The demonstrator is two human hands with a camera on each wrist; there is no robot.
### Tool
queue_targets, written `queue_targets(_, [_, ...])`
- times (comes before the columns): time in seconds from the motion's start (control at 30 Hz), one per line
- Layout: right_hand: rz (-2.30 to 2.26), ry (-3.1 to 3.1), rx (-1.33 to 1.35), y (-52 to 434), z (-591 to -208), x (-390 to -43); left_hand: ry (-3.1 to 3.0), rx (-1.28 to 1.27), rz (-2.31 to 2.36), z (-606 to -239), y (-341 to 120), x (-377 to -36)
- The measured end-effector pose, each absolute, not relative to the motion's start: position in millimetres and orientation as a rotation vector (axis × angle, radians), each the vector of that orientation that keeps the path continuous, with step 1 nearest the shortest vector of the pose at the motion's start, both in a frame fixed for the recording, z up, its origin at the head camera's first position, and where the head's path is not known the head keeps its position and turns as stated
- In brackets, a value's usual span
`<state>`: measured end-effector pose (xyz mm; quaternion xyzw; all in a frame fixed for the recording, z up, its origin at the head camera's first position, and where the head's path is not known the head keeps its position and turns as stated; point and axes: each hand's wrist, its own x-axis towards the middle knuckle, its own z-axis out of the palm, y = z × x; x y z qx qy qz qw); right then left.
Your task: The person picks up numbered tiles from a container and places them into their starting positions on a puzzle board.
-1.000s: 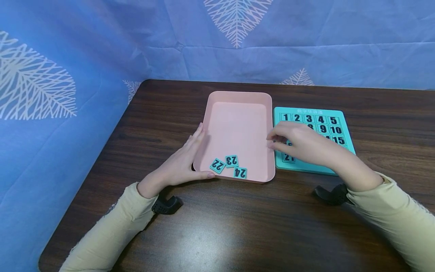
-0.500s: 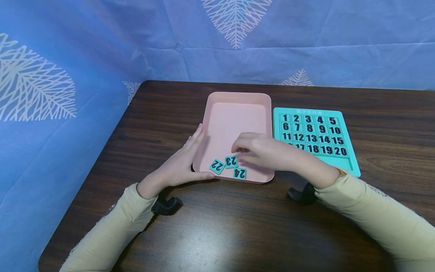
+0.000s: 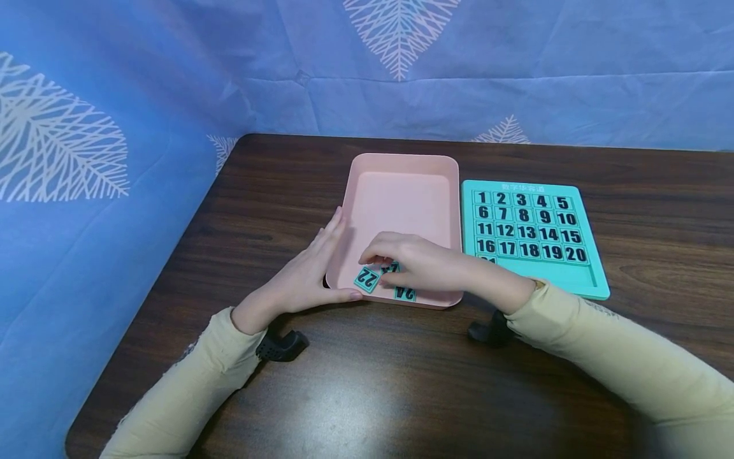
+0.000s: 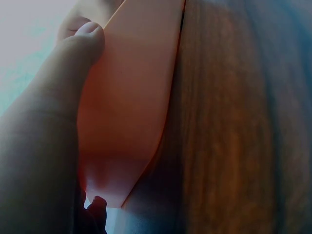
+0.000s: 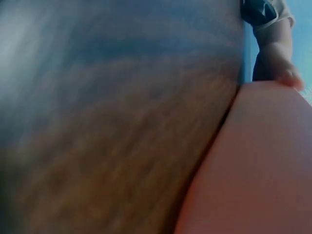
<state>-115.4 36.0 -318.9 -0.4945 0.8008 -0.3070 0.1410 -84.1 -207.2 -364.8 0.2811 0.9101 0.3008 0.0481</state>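
small teal plastic number tile 22 (image 3: 367,279) at the shallow pink plastic tray's (image 3: 401,167) 7 o'clock corner, likely light, stiff and slick, best pinched by edges; right hand (image 3: 421,261) curled over it, grip unclear; left hand (image 3: 309,274) flat, bracing the tray.

Tray (image 3: 401,172) lies left of the board (image 3: 590,280) (tiles (image 3: 367,279) inside tray).

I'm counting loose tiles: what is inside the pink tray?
In the tray, tile 22 lies in plain sight. The right hand covers most of two more tiles; one shows only its lower edge, so their numbers can't be read.
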Motion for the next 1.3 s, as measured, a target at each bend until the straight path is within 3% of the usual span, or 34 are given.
queue_targets(0.57, [-0.658, 2.294, -1.626, 23, -330, -117, 2.751, 0.830, 0.917, -364, -207, -83])
queue_targets(1.3, [-0.706, 2.470, -1.478, 29, -315, -111, 2.771, 0.883, 0.916, -366, -208, -84])
